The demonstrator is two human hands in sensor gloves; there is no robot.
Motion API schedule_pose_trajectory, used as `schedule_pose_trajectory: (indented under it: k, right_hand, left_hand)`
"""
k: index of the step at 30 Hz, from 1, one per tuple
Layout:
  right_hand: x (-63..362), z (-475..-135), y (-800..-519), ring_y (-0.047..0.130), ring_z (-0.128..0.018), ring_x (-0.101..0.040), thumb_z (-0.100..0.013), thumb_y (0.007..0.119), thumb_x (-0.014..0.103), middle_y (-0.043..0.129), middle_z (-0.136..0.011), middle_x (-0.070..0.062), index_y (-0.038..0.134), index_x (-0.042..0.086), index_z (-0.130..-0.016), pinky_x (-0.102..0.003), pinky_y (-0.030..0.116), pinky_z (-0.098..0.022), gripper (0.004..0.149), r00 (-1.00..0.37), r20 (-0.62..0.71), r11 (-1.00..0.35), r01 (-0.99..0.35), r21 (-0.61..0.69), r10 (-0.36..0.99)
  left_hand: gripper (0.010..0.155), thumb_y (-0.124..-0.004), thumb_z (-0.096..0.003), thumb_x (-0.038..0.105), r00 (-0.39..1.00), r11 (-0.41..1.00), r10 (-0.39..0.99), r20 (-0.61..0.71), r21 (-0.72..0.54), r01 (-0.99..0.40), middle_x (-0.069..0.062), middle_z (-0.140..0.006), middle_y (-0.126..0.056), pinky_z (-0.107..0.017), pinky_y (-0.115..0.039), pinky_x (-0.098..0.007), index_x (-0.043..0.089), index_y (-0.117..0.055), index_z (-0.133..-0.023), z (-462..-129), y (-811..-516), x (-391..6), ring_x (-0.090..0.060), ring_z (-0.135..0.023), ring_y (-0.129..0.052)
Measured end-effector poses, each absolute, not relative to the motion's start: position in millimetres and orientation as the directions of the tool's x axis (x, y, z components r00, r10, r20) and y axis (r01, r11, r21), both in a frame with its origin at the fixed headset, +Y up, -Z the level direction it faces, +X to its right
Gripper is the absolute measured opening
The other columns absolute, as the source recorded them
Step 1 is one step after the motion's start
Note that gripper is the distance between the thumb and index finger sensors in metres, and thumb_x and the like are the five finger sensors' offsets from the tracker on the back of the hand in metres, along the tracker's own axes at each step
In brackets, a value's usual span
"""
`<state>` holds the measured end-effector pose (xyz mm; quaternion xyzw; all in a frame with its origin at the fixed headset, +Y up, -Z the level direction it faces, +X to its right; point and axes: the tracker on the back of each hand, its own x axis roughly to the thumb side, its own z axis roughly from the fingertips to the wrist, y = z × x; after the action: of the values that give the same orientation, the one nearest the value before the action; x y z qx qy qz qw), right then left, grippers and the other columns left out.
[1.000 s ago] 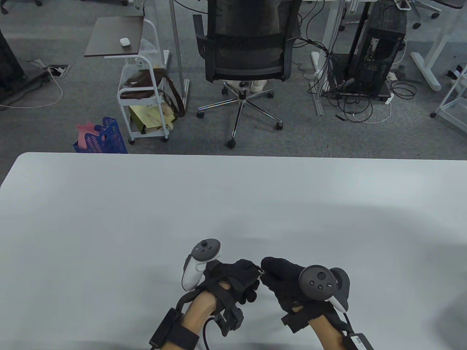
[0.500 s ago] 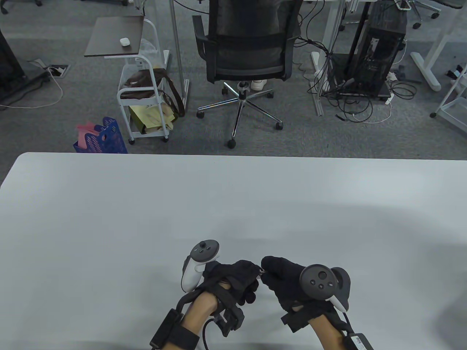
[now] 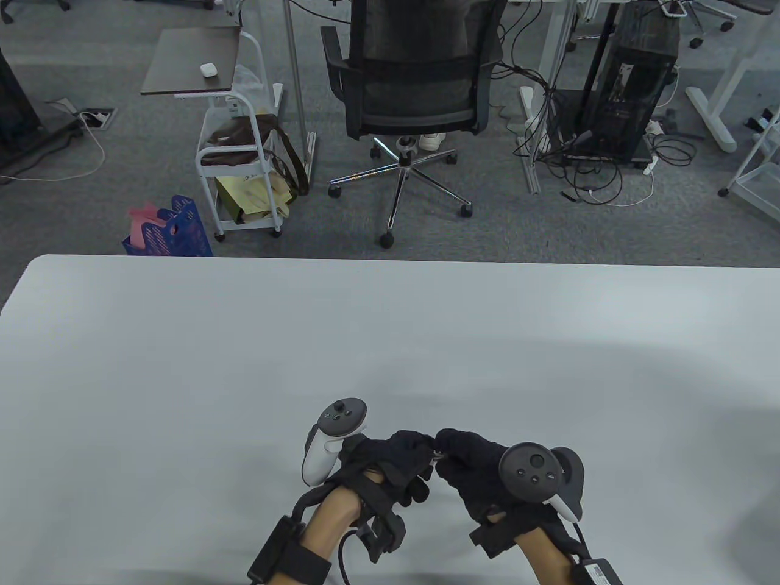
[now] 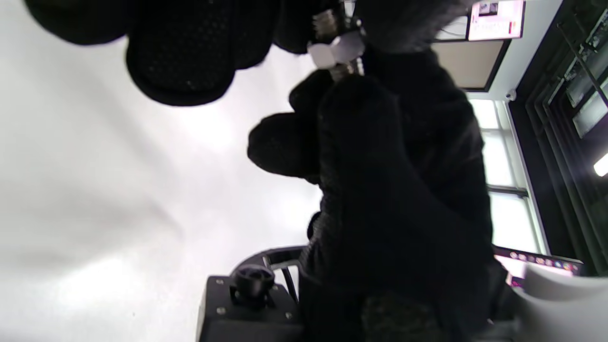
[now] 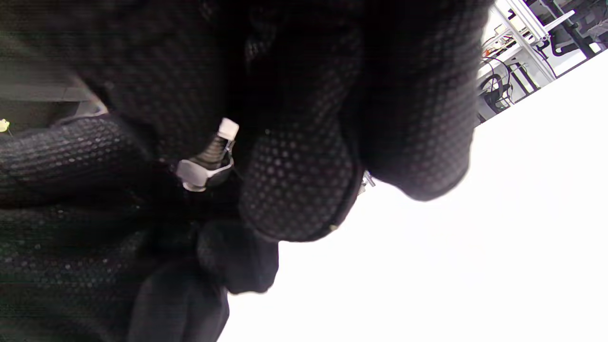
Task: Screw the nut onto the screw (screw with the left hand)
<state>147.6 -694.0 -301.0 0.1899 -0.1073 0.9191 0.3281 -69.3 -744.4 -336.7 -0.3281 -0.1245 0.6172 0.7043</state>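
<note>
A silver hex nut (image 4: pixel 336 50) sits part way along a threaded screw (image 5: pixel 216 146), held just above the white table (image 3: pixel 244 365) near its front edge. My left hand (image 3: pixel 425 452) closes its fingertips around the nut. My right hand (image 3: pixel 445 456) pinches the screw from the other side. In the right wrist view the nut (image 5: pixel 204 172) shows below the screw's bare tip. In the table view only a glint of metal (image 3: pixel 435 454) shows between the touching fingertips. The screw's head is hidden by the gloves.
Beyond the table's far edge stand an office chair (image 3: pixel 414 91), a white cart (image 3: pixel 237 177), a blue basket (image 3: pixel 173 228) and a computer tower (image 3: pixel 634 85) with cables.
My left hand's fingers have shifted slightly right and rolled on the nut, closing the small gap to the right fingertips. The right hand has stayed in place.
</note>
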Motion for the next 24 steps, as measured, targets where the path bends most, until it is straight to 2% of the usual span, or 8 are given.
schedule_pose_trajectory:
  k: [2, 4, 8, 11, 15, 20, 23, 24]
  right_hand:
    - [148.3, -301.0, -693.9, 0.117, -0.033, -0.011, -0.032, 0.095, 0.037, 0.102, -0.065, -0.002, 0.086, 0.021, -0.076, -0.038, 0.102, -0.035, 0.047, -0.718, 0.421, -0.766, -0.638, -0.08, 0.554]
    - [148.8, -300.6, -693.3, 0.117, -0.032, -0.011, -0.032, 0.095, 0.037, 0.103, -0.064, -0.001, 0.086, 0.021, -0.076, -0.038, 0.103, -0.034, 0.047, -0.725, 0.425, -0.773, -0.628, -0.086, 0.542]
    - [146.9, -296.9, -687.9, 0.118, -0.03, -0.011, -0.031, 0.095, 0.037, 0.104, -0.063, -0.002, 0.087, 0.02, -0.075, -0.038, 0.103, -0.033, 0.047, -0.741, 0.452, -0.789, -0.603, -0.123, 0.496]
    - [145.9, -297.1, -690.0, 0.118, -0.03, -0.011, -0.031, 0.095, 0.037, 0.104, -0.062, -0.002, 0.087, 0.021, -0.075, -0.037, 0.103, -0.032, 0.047, -0.74, 0.45, -0.789, -0.603, -0.114, 0.5]
    - [145.0, -298.1, -693.3, 0.119, -0.029, -0.01, -0.031, 0.094, 0.038, 0.105, -0.062, -0.001, 0.088, 0.02, -0.075, -0.037, 0.103, -0.032, 0.047, -0.738, 0.441, -0.791, -0.605, -0.094, 0.512]
    - [145.3, -297.5, -692.1, 0.119, -0.027, -0.01, -0.03, 0.094, 0.038, 0.106, -0.06, -0.002, 0.088, 0.019, -0.074, -0.037, 0.104, -0.03, 0.048, -0.73, 0.442, -0.782, -0.616, -0.095, 0.521]
    - [146.3, -296.7, -690.2, 0.119, -0.028, -0.01, -0.031, 0.094, 0.038, 0.105, -0.061, -0.001, 0.088, 0.02, -0.074, -0.037, 0.104, -0.031, 0.047, -0.73, 0.447, -0.776, -0.62, -0.117, 0.517]
    - [146.5, -296.4, -690.0, 0.119, -0.028, -0.01, -0.031, 0.094, 0.038, 0.105, -0.061, -0.002, 0.088, 0.019, -0.074, -0.037, 0.103, -0.031, 0.048, -0.728, 0.448, -0.772, -0.624, -0.12, 0.519]
  left_hand:
    - [0.06, -0.069, -0.0446, 0.042, 0.241, 0.081, 0.949, -0.203, -0.582, -0.809, -0.031, -0.077, -0.081, -0.036, -0.073, -0.057, 0.002, -0.073, -0.089, -337.4, -744.1, -69.5, -0.045, -0.047, -0.091]
    - [0.056, -0.07, -0.0448, 0.039, 0.239, 0.086, 0.953, -0.188, -0.587, -0.805, -0.03, -0.075, -0.082, -0.035, -0.074, -0.056, 0.002, -0.075, -0.086, -337.4, -740.4, -68.1, -0.045, -0.046, -0.092]
    - [0.055, -0.07, -0.0455, 0.034, 0.228, 0.057, 0.956, -0.185, -0.645, -0.762, -0.028, -0.082, -0.074, -0.04, -0.072, -0.056, 0.003, -0.066, -0.091, -336.7, -738.8, -67.4, -0.044, -0.053, -0.088]
    - [0.065, -0.068, -0.0451, 0.043, 0.225, 0.053, 0.953, -0.205, -0.614, -0.787, -0.03, -0.084, -0.074, -0.041, -0.072, -0.056, 0.004, -0.062, -0.097, -335.5, -742.3, -68.9, -0.045, -0.054, -0.088]
    - [0.057, -0.07, -0.0448, 0.039, 0.257, 0.104, 0.95, -0.179, -0.596, -0.797, -0.03, -0.075, -0.082, -0.036, -0.074, -0.057, 0.001, -0.075, -0.087, -336.3, -741.4, -67.1, -0.045, -0.046, -0.092]
    - [0.055, -0.07, -0.0454, 0.034, 0.234, 0.075, 0.957, -0.171, -0.634, -0.769, -0.028, -0.081, -0.075, -0.039, -0.072, -0.055, 0.003, -0.065, -0.091, -336.4, -738.0, -65.8, -0.043, -0.051, -0.089]
    - [0.067, -0.068, -0.045, 0.043, 0.224, 0.051, 0.951, -0.213, -0.607, -0.793, -0.03, -0.084, -0.073, -0.04, -0.072, -0.056, 0.003, -0.06, -0.098, -334.1, -741.5, -68.2, -0.044, -0.054, -0.088]
    - [0.067, -0.069, -0.0447, 0.044, 0.236, 0.067, 0.948, -0.215, -0.588, -0.806, -0.032, -0.082, -0.075, -0.039, -0.072, -0.057, 0.002, -0.063, -0.097, -333.7, -742.6, -69.0, -0.046, -0.052, -0.089]
